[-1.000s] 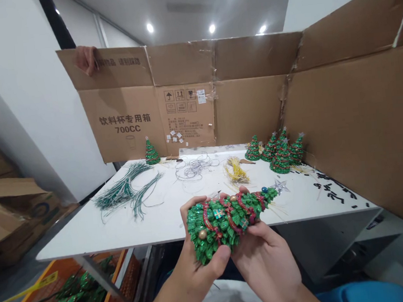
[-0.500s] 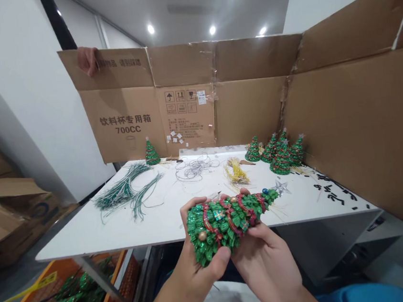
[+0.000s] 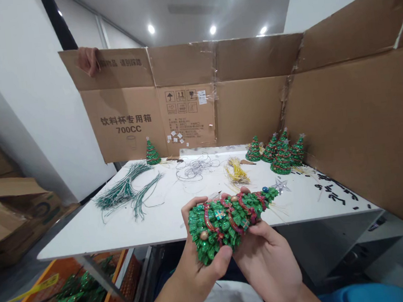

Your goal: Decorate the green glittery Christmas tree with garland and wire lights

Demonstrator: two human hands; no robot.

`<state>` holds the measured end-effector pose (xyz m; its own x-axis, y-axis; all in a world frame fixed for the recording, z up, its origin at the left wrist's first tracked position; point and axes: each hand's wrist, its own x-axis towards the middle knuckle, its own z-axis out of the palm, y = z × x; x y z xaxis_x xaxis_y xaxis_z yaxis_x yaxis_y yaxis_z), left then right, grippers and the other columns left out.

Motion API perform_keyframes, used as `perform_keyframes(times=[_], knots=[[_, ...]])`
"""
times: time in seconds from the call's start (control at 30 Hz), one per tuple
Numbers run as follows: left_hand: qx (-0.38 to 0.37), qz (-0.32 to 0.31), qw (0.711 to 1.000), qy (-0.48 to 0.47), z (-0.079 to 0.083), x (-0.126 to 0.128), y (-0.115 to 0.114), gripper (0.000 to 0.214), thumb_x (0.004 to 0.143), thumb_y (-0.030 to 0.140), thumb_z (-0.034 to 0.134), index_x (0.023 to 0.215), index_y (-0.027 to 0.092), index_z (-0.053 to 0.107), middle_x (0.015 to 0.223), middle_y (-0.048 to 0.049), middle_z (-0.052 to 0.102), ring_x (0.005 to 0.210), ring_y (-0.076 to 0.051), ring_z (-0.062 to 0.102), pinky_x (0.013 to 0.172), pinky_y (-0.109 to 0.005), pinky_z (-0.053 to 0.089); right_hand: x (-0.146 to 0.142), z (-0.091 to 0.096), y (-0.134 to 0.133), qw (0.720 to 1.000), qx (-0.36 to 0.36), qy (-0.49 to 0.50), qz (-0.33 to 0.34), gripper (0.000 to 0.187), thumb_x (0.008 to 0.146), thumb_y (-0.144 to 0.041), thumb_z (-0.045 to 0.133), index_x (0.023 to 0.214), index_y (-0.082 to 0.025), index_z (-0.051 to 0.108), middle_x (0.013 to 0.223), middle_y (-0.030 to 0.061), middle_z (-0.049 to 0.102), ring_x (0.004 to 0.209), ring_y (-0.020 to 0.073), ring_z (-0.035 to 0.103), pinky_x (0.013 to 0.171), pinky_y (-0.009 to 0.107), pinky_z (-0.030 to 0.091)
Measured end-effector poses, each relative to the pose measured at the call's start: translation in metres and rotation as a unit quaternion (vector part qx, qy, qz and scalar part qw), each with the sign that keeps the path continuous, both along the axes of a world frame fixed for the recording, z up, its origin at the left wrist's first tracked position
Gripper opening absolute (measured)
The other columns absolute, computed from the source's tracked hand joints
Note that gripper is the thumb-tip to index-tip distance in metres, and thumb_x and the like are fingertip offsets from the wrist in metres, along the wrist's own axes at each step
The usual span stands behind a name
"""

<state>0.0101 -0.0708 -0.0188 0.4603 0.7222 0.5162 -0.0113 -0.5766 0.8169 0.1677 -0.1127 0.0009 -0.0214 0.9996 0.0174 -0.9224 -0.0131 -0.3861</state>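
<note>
A glittery green Christmas tree ornament [image 3: 227, 223] with red garland, small gift boxes and baubles lies on its side in my hands, its tip pointing right. My left hand [image 3: 202, 261] grips its wide base, with the thumb across the green surface. My right hand [image 3: 266, 264] cradles the middle and narrower part from below. A silver star [image 3: 280, 186] shows just past the tip, over the white table [image 3: 88, 235]. I cannot tell whether it is attached.
Several finished trees [image 3: 281, 154] stand at the table's far right, and another [image 3: 152, 153] at the far left. Green tinsel wires [image 3: 126, 192], silver wire [image 3: 194, 168], yellow strands [image 3: 237, 172] and black bits [image 3: 335, 190] lie on the table. Cardboard walls [image 3: 247, 107] rise behind and right. Below left is an orange crate [image 3: 124, 279] holding green pieces.
The tree has shifted slightly right and rolled a little in my hands. The camera view has barely moved.
</note>
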Motion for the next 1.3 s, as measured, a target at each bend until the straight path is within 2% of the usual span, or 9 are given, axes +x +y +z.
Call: perform_keyframes(times=[0.1, 0.27, 0.47, 0.6, 0.73, 0.87, 1.0, 1.17, 1.3], knots=[[-0.004, 0.001, 1.0, -0.002, 0.0006, -0.0003, -0.0002, 0.054, 0.107, 0.047, 0.061, 0.157, 0.027, 0.056, 0.164, -0.0116, 0.028, 0.147, -0.036, 0.05, 0.136, -0.054, 0.035, 0.0003, -0.0002, -0.0003, 1.0, 0.001, -0.005, 0.004, 0.059, 0.077, -0.02, 0.076, 0.132, -0.04, 0.077, 0.127, -0.0046, 0.085, 0.135, 0.0257, 0.071, 0.129, 0.052, 0.042], [0.025, 0.011, 0.999, 0.016, 0.0029, -0.001, 0.0001, 0.049, 0.107, 0.049, 0.061, 0.152, 0.029, 0.065, 0.163, -0.0097, 0.028, 0.154, -0.04, 0.037, 0.138, -0.057, 0.03, 0.0007, -0.001, 0.0003, 1.0, 0.001, -0.01, 0.007, 0.059, 0.077, -0.021, 0.074, 0.133, -0.039, 0.077, 0.132, -0.0032, 0.083, 0.137, 0.026, 0.069, 0.129, 0.053, 0.043], [0.018, -0.008, 1.0, 0.014, 0.001, -0.0014, 0.0012, 0.051, 0.109, 0.046, 0.059, 0.157, 0.032, 0.057, 0.163, -0.0082, 0.021, 0.149, -0.036, 0.045, 0.137, -0.054, 0.032, 0.0, -0.0011, 0.0002, 1.0, -0.002, -0.017, 0.001, 0.057, 0.076, -0.023, 0.076, 0.131, -0.039, 0.079, 0.133, -0.0025, 0.083, 0.134, 0.0281, 0.071, 0.128, 0.056, 0.044], [0.026, -0.002, 1.0, 0.014, 0.0008, -0.0021, 0.0016, 0.05, 0.11, 0.047, 0.058, 0.157, 0.031, 0.055, 0.162, -0.0089, 0.023, 0.152, -0.035, 0.041, 0.137, -0.051, 0.033, -0.0004, -0.0028, 0.0009, 1.0, -0.005, -0.008, 0.009, 0.058, 0.076, -0.023, 0.076, 0.131, -0.039, 0.078, 0.136, -0.0025, 0.081, 0.138, 0.0269, 0.068, 0.128, 0.055, 0.044], [0.007, -0.007, 1.0, 0.012, 0.0024, -0.0026, 0.0022, 0.051, 0.109, 0.047, 0.059, 0.157, 0.03, 0.055, 0.163, -0.0092, 0.022, 0.151, -0.034, 0.043, 0.136, -0.05, 0.034, -0.0015, -0.0037, 0.0008, 1.0, -0.005, -0.008, 0.009, 0.057, 0.076, -0.023, 0.075, 0.131, -0.038, 0.078, 0.137, -0.002, 0.081, 0.141, 0.0271, 0.066, 0.128, 0.055, 0.044], [0.005, -0.006, 1.0, 0.013, 0.0036, -0.0024, 0.0025, 0.055, 0.107, 0.051, 0.059, 0.156, 0.026, 0.057, 0.163, -0.0125, 0.031, 0.155, -0.038, 0.038, 0.136, -0.052, 0.034, -0.0028, -0.0031, -0.0001, 1.0, -0.002, -0.019, 0.002, 0.056, 0.076, -0.023, 0.074, 0.13, -0.038, 0.079, 0.138, -0.0015, 0.08, 0.141, 0.0282, 0.066, 0.127, 0.056, 0.045], [-0.003, 0.007, 1.0, 0.01, 0.0043, -0.0015, 0.0007, 0.056, 0.105, 0.05, 0.063, 0.154, 0.024, 0.061, 0.162, -0.0142, 0.041, 0.153, -0.04, 0.043, 0.135, -0.055, 0.036, -0.0021, -0.0028, -0.0002, 0.999, 0.004, -0.036, 0.002, 0.055, 0.077, -0.024, 0.074, 0.13, -0.038, 0.079, 0.138, -0.0011, 0.08, 0.139, 0.0286, 0.068, 0.127, 0.057, 0.045], [0.01, 0.019, 1.0, 0.011, 0.0062, -0.0017, -0.0006, 0.052, 0.102, 0.049, 0.066, 0.148, 0.024, 0.069, 0.162, -0.0137, 0.045, 0.153, -0.044, 0.043, 0.135, -0.057, 0.036, -0.0007, -0.0018, -0.0002, 1.0, -0.004, -0.03, -0.004, 0.057, 0.074, -0.024, 0.078, 0.129, -0.039, 0.079, 0.138, -0.0021, 0.081, 0.139, 0.0285, 0.068, 0.127, 0.056, 0.045], [0.021, 0.012, 0.999, 0.024, 0.0068, -0.0029, 0.0006, 0.053, 0.103, 0.049, 0.064, 0.15, 0.025, 0.067, 0.162, -0.014, 0.043, 0.154, -0.043, 0.043, 0.135, -0.056, 0.036, -0.001, -0.0013, -0.0007, 1.0, -0.007, -0.028, 0.0, 0.058, 0.073, -0.023, 0.079, 0.129, -0.039, 0.079, 0.138, -0.0016, 0.08, 0.138, 0.0288, 0.069, 0.127, 0.056, 0.046]])
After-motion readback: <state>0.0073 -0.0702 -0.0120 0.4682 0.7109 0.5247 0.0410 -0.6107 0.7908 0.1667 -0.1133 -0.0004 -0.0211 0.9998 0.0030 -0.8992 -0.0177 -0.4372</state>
